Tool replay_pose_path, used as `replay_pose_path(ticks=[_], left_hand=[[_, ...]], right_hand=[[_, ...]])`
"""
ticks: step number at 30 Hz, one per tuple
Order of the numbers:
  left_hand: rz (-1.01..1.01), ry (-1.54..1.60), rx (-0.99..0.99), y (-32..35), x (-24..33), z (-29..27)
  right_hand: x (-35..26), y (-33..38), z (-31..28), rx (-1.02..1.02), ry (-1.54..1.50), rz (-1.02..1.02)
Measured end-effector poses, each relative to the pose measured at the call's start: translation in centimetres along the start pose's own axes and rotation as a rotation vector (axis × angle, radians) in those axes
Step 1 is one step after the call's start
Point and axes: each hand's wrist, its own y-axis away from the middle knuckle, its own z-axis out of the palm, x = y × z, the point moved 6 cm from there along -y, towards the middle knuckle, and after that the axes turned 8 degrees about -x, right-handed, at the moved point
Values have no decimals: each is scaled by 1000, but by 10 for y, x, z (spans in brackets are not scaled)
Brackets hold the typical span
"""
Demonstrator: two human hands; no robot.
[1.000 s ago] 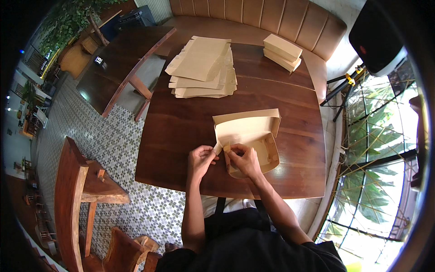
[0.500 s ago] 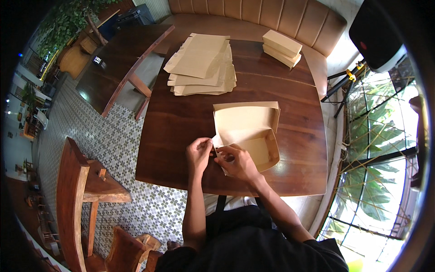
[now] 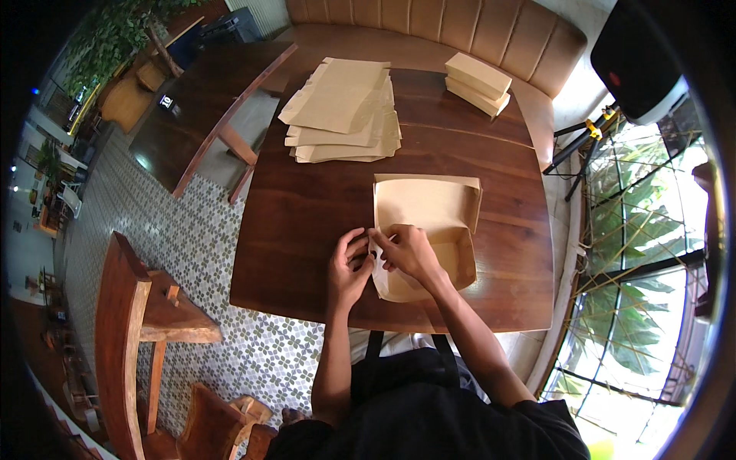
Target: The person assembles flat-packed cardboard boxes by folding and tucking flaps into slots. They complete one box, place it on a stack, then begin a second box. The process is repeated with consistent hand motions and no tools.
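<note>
A brown cardboard takeaway box (image 3: 451,264) stands on the dark wooden table, its hinged lid (image 3: 429,201) raised at the far side. My right hand (image 3: 410,251) reaches across the tray part, thumb and fingers pinched on the box's left edge near the lid hinge. Just outside that same left wall is my left hand (image 3: 351,268), its fingers curved and apart from the thumb, the thumb tip at the wall. Part of the left wall and its flap are hidden behind my fingers.
Flat, unfolded cardboard blanks (image 3: 341,100) lie stacked at the table's far left. Two closed boxes (image 3: 477,80) are piled at the far right. A brown padded bench (image 3: 429,38) curves behind the table (image 3: 291,253). Wooden chairs (image 3: 123,337) stand to the left.
The box has shifted slightly right and turned a little. My left hand has moved right and its fingers have spread from a pinch. My right hand has moved up along the left edge.
</note>
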Motion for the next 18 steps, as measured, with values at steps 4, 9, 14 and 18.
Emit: replay_pose_path(ticks=[4,9,14,18], left_hand=[[26,-188,52,1,7,8],[39,-261,113,12,21,15],[8,-439,195,20,33,25],[13,-339,266,18,27,21]], right_hand=[[-9,-16,-4,0,197,17],[-6,-16,-9,140,224,-58],[-6,-14,-22,212,309,-122],[-6,-12,-24,145,384,-203]])
